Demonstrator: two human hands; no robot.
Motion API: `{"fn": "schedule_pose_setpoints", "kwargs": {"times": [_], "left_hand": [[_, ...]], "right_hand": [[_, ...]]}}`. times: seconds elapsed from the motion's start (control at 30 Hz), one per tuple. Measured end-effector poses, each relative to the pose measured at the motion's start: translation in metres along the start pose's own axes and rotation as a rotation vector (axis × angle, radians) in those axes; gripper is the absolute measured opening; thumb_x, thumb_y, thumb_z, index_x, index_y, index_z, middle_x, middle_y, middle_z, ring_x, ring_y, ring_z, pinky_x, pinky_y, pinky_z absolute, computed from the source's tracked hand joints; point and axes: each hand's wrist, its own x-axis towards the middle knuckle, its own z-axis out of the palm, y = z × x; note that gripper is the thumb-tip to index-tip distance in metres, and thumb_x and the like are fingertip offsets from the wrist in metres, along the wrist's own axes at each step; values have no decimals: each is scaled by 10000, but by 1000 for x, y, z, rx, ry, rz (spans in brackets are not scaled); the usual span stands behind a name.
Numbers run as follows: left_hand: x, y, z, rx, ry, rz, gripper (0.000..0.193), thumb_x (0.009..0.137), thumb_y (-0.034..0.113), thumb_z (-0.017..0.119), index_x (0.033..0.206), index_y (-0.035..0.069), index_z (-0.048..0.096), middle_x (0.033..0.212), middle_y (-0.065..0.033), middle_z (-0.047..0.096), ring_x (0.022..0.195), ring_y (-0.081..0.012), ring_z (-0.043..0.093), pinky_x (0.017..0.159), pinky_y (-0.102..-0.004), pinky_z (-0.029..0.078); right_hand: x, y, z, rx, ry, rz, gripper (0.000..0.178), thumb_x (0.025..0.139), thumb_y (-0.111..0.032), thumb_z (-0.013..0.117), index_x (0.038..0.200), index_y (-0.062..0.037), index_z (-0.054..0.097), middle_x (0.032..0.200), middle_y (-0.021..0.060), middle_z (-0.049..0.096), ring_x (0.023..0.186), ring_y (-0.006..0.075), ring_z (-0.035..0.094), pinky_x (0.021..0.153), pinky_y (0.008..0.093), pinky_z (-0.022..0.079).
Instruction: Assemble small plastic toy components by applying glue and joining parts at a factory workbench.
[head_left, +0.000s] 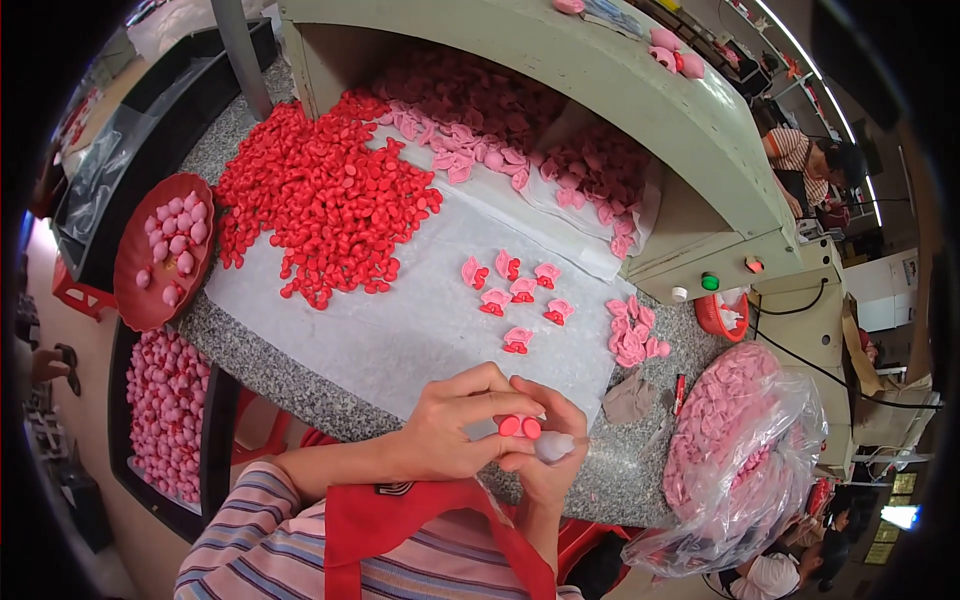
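Observation:
In front of my chest, my left hand pinches a small red plastic part with two round ends facing me. My right hand is wrapped round a small whitish squeeze bottle, its tip pointing right. Both hands meet over the near edge of a white sheet. Beyond them on this sheet lie several pink pieces with red parts attached. A large heap of loose red parts covers the far left. To the right sits a small group of plain pink pieces.
A pale green machine housing arches over more pink pieces. At left stand a red bowl of pink rounded pieces and a black bin below. A plastic bag of pink parts and a red marker lie right.

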Motion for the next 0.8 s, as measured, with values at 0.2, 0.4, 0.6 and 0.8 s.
{"fn": "schedule_pose_setpoints", "kwargs": {"times": [0.2, 0.4, 0.6, 0.8], "left_hand": [[3, 11, -2, -205, -35, -379, 519, 632, 0, 716, 1112, 35, 524, 869, -80, 594, 809, -169, 604, 690, -273, 518], [-3, 5, -8, 202, -154, -168, 511, 697, 11, 680, 1165, 32, 478, 962, -114, 588, 905, -193, 596, 747, -313, 525], [-5, 11, -19, -462, -186, -414, 329, 754, -68, 578, 1075, 7, 575, 1093, -131, 548, 972, -180, 559, 801, -275, 487], [-10, 8, -11, -652, -55, -369, 271, 759, -111, 541, 1001, -12, 614, 1086, -138, 548, 972, -193, 550, 818, -290, 452]], "right_hand": [[3, 1, -17, 165, -61, 191, 497, 628, 14, 724, 1089, 18, 538, 1195, 266, 441, 937, 245, 569, 575, 243, 519], [8, -4, -12, 54, 40, 336, 384, 653, 30, 632, 1026, -12, 552, 1090, 303, 506, 523, 161, 570, 381, 189, 400], [4, -2, -10, 301, 64, 177, 264, 724, -20, 638, 975, -3, 556, 1131, 312, 476, 570, 171, 594, 428, 179, 415], [0, -1, 2, 261, 115, 128, 251, 729, -42, 657, 954, -15, 549, 1120, 314, 480, 589, 182, 597, 444, 183, 433]]}}
